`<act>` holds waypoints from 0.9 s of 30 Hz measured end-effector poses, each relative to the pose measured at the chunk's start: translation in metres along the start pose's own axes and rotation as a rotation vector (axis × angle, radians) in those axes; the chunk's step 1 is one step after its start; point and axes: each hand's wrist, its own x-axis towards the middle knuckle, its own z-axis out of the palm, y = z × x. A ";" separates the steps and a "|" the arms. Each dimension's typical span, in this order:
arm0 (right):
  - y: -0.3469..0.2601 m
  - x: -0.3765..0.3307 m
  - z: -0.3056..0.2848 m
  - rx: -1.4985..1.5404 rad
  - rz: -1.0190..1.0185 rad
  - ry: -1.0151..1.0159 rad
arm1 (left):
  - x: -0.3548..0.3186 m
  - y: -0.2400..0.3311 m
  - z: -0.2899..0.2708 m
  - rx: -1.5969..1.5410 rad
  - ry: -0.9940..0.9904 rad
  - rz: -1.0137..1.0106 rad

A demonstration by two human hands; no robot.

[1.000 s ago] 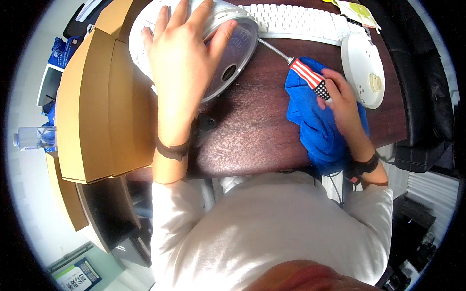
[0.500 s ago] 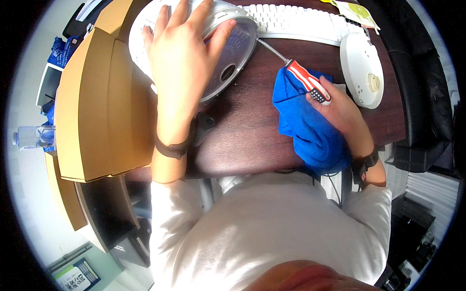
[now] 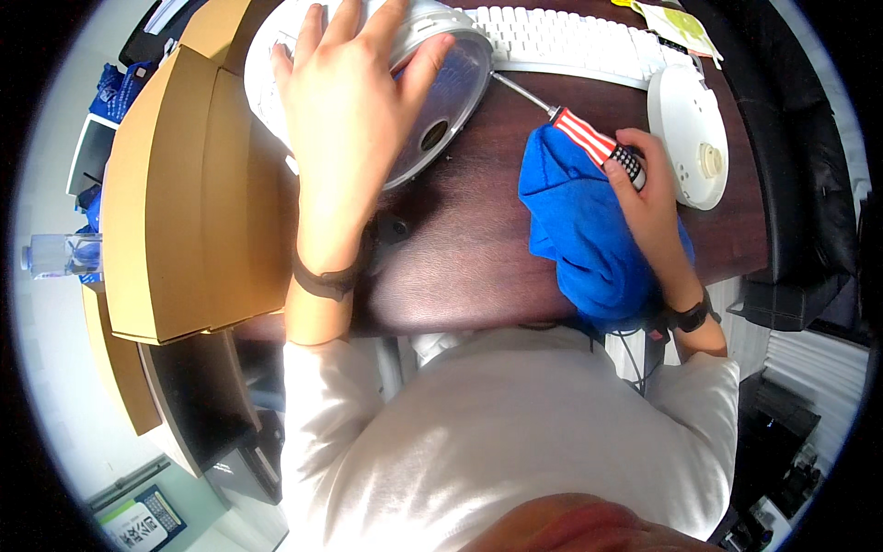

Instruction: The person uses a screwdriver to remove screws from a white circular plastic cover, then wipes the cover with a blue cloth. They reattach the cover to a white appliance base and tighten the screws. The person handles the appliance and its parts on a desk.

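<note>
Left hand [image 3: 345, 110] is lying flat, fingers spread, pressing on the round grey device [image 3: 432, 92] sitting at the far side of the dark table [image 3: 460, 258]. Right hand [image 3: 648, 198] is gripping the striped screwdriver [image 3: 589, 143], tip reaching the device's right edge. Blue cloth [image 3: 579, 230] is lying right of the device, under that hand. White disc [image 3: 688, 138] is sitting further right.

The left hand [image 3: 345, 120] covers the middle of the round grey-and-white device [image 3: 432, 97] — its far rim is cut off by the picture's edge. The white keyboard [image 3: 570, 41] is likewise cropped at the far edge. The screwdriver [image 3: 570, 129] tip — too small to tell.
</note>
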 end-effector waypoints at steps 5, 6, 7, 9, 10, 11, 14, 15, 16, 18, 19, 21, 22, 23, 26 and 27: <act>0.000 -0.003 0.006 -0.070 -0.023 -0.004 | 0.000 -0.001 0.001 -0.024 0.006 0.003; 0.002 -0.004 0.005 0.138 0.191 -0.069 | 0.001 -0.001 0.001 -0.028 0.007 0.002; 0.005 -0.006 0.004 0.346 0.405 -0.134 | 0.001 -0.001 0.001 -0.014 0.008 0.002; 0.015 -0.005 0.004 0.802 0.652 -0.173 | 0.001 0.000 0.000 0.015 0.009 0.002; 0.020 -0.004 0.007 1.033 0.772 -0.191 | 0.001 0.000 0.001 -0.001 -0.002 -0.002; 0.021 -0.005 0.008 0.946 0.731 -0.183 | 0.002 0.000 0.001 -0.018 -0.013 -0.007; -0.017 0.003 0.004 0.959 0.760 -0.233 | -0.001 -0.002 0.003 -0.005 -0.006 -0.019; -0.011 0.004 -0.001 1.088 0.779 -0.314 | -0.001 -0.001 0.004 -0.006 0.008 -0.016; 0.001 0.007 -0.007 1.219 0.795 -0.405 | 0.000 -0.001 0.004 -0.002 0.011 -0.013; 0.005 0.009 -0.010 1.154 0.760 -0.418 | 0.000 -0.001 0.003 0.010 0.015 -0.007; 0.001 0.009 -0.011 0.958 0.708 -0.338 | 0.000 -0.001 0.003 0.015 0.016 -0.006; -0.002 0.008 -0.005 0.411 0.340 -0.125 | -0.001 -0.001 0.003 0.026 0.019 -0.004; 0.000 0.006 0.002 0.058 0.027 0.008 | -0.001 -0.001 0.003 0.028 0.009 -0.007; 0.000 0.004 0.006 -0.294 -0.285 0.141 | 0.000 0.000 0.002 0.030 -0.002 -0.010; -0.006 -0.002 0.009 -0.279 -0.232 0.093 | 0.000 -0.001 0.003 0.024 0.001 -0.005; 0.002 -0.003 0.011 -0.110 -0.076 0.048 | 0.000 -0.002 0.003 0.020 0.009 -0.001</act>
